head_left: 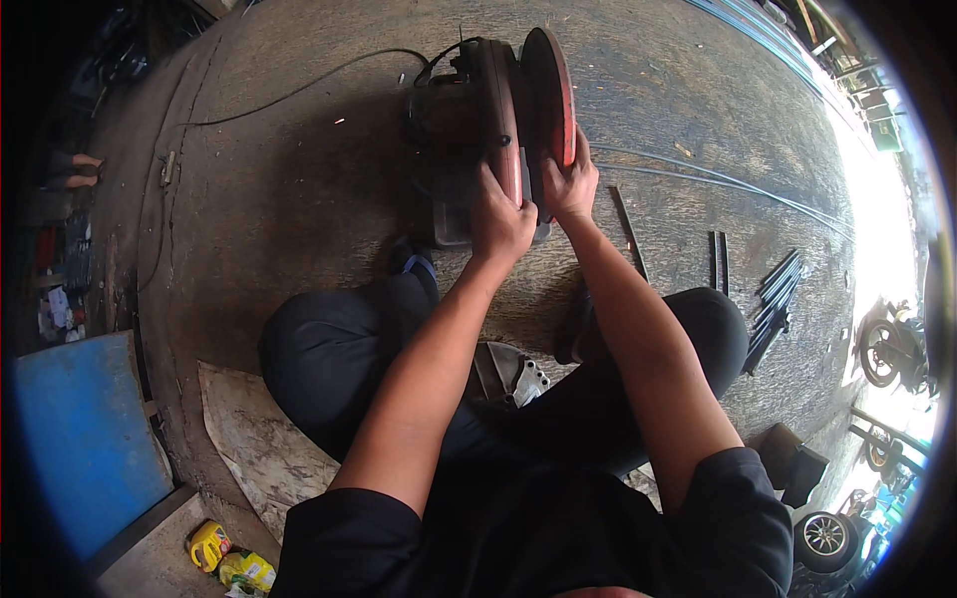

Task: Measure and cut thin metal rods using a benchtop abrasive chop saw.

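A chop saw (495, 100) stands on the floor in front of me, with a dark motor (444, 115) on its left side and a dark base (454, 214) below. My left hand (502, 221) is closed on the near end of its reddish-brown curved housing. On the saw's right side is a large round disc-shaped part (549, 95), dark with a red edge. The fingers of my right hand (570, 184) are closed round the near lower edge of that part. Whether it is the blade or a guard, I cannot tell. Some fingertips are hidden.
A power cord (299, 95) runs left from the saw. Thin metal rods (713, 177), short bars (720, 261) and a bundle of dark pieces (776, 304) lie to the right. A grey metal part (511, 374) sits between my legs. A blue panel (90, 434) stands at left.
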A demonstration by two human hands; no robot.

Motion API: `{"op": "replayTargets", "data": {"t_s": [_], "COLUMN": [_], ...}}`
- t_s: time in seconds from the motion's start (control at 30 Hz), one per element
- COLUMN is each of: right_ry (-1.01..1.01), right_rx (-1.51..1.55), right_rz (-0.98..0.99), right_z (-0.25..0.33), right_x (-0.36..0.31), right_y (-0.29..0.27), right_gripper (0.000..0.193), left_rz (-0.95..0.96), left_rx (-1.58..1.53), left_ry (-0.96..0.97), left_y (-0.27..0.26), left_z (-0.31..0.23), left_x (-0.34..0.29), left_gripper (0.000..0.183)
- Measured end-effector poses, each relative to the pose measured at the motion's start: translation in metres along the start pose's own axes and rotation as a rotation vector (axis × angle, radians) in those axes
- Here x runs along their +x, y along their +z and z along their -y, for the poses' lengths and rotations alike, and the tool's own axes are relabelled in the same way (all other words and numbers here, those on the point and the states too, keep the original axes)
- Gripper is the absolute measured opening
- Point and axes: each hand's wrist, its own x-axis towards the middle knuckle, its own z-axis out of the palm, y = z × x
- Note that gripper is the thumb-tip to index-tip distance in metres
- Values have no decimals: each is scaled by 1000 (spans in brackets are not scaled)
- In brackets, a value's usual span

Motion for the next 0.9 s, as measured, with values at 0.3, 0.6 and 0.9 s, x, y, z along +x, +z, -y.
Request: {"op": "replayTargets", "data": {"t_s": [0.3, 0.6, 0.9], "right_ry": [12, -33, -11], "right_rx": [-10, -4, -10], "right_rz": [-5, -20, -19], "right_z": [-2, -3, -4], "right_x": [0, -1, -2], "right_y": [1, 1, 2], "right_gripper": [62, 61, 61], "left_rz": [-27, 10, -36], "left_rx": [-22, -15, 7], "left_ry": [66, 30, 118], "left_y": [2, 1, 0], "left_z": [4, 5, 2], "left_x": [1, 1, 1], "left_gripper": [75, 76, 76]}}
